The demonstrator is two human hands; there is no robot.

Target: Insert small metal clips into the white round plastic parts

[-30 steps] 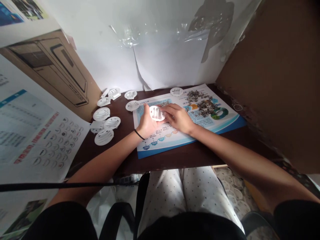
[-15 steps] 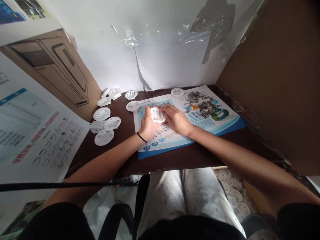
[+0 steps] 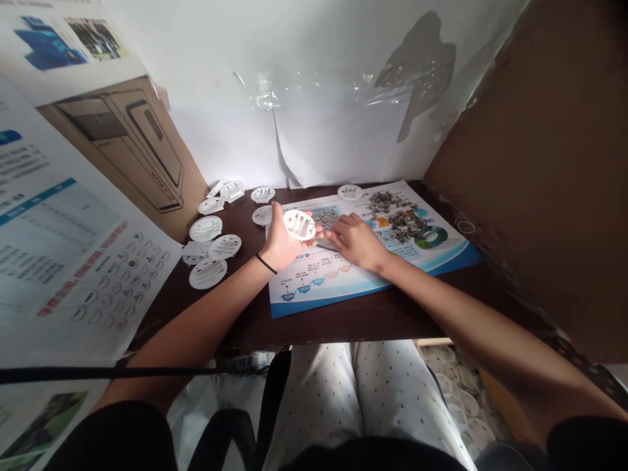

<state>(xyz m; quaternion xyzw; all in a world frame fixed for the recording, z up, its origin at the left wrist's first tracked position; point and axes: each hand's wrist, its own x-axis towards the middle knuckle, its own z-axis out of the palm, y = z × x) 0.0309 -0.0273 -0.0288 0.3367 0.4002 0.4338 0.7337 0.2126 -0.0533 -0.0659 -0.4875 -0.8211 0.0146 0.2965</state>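
Note:
A round white plastic housing with moulded slots (image 3: 299,225) rests in my left hand (image 3: 280,241), gripped between the thumb and the fingers beneath it, slotted face up. My right hand (image 3: 357,242) is just right of it, low over the printed sheet (image 3: 333,288), with its fingers bent and drawn together. Whatever its fingertips hold, if anything, is too small to make out. Beyond them a pile of small pale metal pieces (image 3: 326,219) lies on the sheet. Darker small metal parts (image 3: 405,221) are heaped farther right.
Several similar white housings (image 3: 208,273) lie on the dark table (image 3: 250,314) at the left; one more (image 3: 350,191) is at the back. A cardboard box (image 3: 132,150) stands at the left, a brown panel (image 3: 534,170) at the right. A black cable (image 3: 147,373) crosses the lower left.
My right hand has come away from the white housing to the right. My left hand has moved slightly left with the housing, tilting it. The camera view has shifted a little.

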